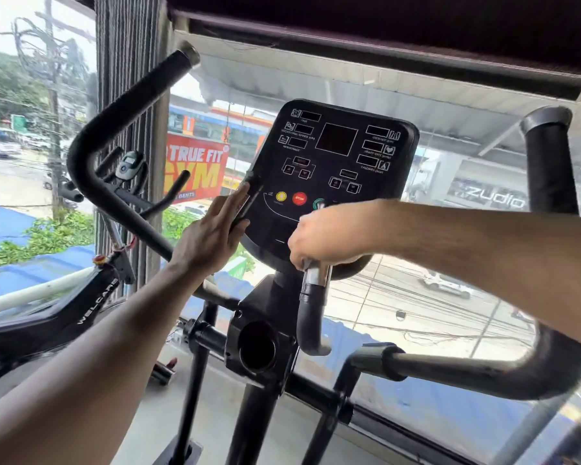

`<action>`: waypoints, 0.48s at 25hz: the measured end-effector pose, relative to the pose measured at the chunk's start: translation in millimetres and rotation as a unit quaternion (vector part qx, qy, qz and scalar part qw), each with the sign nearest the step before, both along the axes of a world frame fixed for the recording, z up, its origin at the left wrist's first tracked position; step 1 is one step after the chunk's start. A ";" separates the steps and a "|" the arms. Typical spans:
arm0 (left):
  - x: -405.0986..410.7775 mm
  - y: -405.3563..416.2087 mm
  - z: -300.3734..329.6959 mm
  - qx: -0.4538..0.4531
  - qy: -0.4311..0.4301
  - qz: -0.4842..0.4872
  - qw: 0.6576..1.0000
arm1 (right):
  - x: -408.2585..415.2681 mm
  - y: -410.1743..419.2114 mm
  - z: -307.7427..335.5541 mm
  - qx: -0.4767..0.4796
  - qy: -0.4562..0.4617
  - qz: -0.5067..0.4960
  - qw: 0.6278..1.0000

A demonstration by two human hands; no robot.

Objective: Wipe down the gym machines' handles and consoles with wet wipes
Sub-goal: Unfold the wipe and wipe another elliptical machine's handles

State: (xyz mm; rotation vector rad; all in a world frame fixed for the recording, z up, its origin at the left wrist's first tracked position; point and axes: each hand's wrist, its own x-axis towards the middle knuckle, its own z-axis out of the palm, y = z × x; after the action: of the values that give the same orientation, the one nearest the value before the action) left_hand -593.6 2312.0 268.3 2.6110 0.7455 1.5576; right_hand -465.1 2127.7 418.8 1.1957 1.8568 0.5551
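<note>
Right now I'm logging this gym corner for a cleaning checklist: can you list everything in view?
Console: one, black, centre, on the machine's post.
Stop button: one, red, lower console.
Yellow button: one, left of the stop button.
Long handles: two, black, either side of the console.
Short grip: one, black with a chrome top, under the console.
Exercise bike: one, black, far left.
Gym banner: one, red, outside the window.
Left hand: fingers flat against the console's left edge.
Right hand: fingers curled round the short grip's top.

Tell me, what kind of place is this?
Most likely a gym, upstairs by big windows. There's an exercise machine with a console and long handles, a bike beside it, and a sign outside saying "True Fit Gym".
</note>
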 end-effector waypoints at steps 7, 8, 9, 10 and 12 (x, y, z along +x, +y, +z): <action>-3.3 -1.1 0.3 -0.005 0.011 -0.022 1.000 | 21.1 5.9 8.4 0.123 -0.069 0.086 0.986; -3.3 -0.5 0.4 -0.004 0.009 -0.022 1.000 | 16.3 -0.9 -3.7 0.113 -0.059 0.081 0.989; -3.0 -0.6 0.5 -0.003 0.008 -0.024 1.000 | 12.3 -9.0 -17.3 0.095 -0.044 0.078 0.991; -2.7 -0.3 0.1 0.000 0.008 -0.026 1.000 | 8.9 -18.1 -31.0 0.079 -0.026 0.090 0.992; -2.4 -0.3 -0.1 0.008 0.007 -0.023 1.000 | 3.2 -37.7 -54.4 0.056 0.006 0.121 0.991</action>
State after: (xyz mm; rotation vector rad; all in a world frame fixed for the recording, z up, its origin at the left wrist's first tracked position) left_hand -596.0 2311.7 268.1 2.6340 0.6716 1.5405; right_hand -461.9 2090.0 364.3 1.0527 2.0169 0.7963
